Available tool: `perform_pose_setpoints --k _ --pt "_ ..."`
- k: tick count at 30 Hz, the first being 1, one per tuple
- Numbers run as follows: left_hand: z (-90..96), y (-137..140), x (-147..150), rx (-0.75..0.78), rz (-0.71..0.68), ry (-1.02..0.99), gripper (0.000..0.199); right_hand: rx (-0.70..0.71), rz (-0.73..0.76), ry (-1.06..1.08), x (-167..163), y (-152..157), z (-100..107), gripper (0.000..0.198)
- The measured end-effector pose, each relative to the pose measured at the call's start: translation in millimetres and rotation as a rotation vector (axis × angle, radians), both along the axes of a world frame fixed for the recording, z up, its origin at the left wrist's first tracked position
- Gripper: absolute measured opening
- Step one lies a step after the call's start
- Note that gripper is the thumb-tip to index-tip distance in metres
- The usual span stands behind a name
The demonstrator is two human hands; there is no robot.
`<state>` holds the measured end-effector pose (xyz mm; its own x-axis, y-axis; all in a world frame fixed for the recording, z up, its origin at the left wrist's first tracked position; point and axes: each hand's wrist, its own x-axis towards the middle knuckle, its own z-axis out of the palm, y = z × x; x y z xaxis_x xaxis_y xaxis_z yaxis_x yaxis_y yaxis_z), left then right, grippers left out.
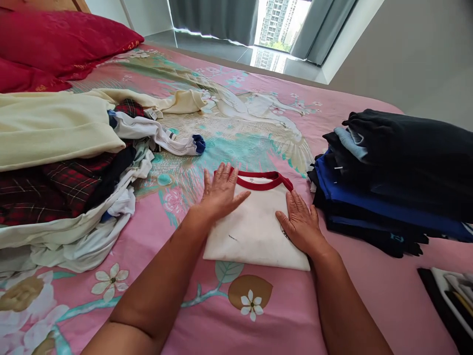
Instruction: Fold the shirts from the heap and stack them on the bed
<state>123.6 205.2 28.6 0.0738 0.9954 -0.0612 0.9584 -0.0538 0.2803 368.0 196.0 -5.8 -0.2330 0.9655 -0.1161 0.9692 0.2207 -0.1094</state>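
Note:
A white T-shirt (254, 231) with a dark red collar lies folded into a compact shape on the pink flowered bedsheet (199, 320). Its collar points away from me, and a small dark mark shows on its front. My left hand (222, 192) rests flat on the shirt's upper left part, fingers stretched out and thumb apart. On the right edge, my right hand (301, 222) lies with its fingers spread, partly covering a small dark print. Neither hand grips anything.
A loose heap of clothes with a cream garment (55, 128) and a plaid one (59, 187) lies left. Dark folded clothes (406, 162) are stacked right, with another folded pile (449, 296) nearer. Red pillows (66, 42) lie at the far left.

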Motion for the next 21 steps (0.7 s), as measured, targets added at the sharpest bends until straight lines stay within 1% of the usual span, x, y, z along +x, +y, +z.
perform_pose_setpoints --k 2,4,7,10,16,19,21 --pt "1.3 -6 14 0.029 -0.074 0.011 0.079 -0.006 -0.005 0.002 1 1 0 0.07" --pt "-5.6 -10 23 0.006 -0.147 0.009 0.082 -0.018 -0.009 0.002 1 1 0 0.07" --pt "-21.1 -11 24 0.002 -0.189 0.009 0.085 -0.026 -0.01 0.011 0 2 2 0.07" --pt "-29.0 -10 18 0.049 -0.203 0.019 0.084 -0.035 -0.012 0.029 0 2 3 0.071" --pt "-27.2 -11 17 0.098 -0.189 0.067 0.079 -0.061 -0.021 0.097 2 4 4 0.072" --pt "-24.5 -12 21 0.091 -0.173 0.092 0.077 -0.082 -0.041 0.126 1 2 12 0.073" --pt "-18.5 -13 26 0.056 -0.157 0.115 0.078 -0.043 -0.055 0.132 -4 -4 21 0.072"
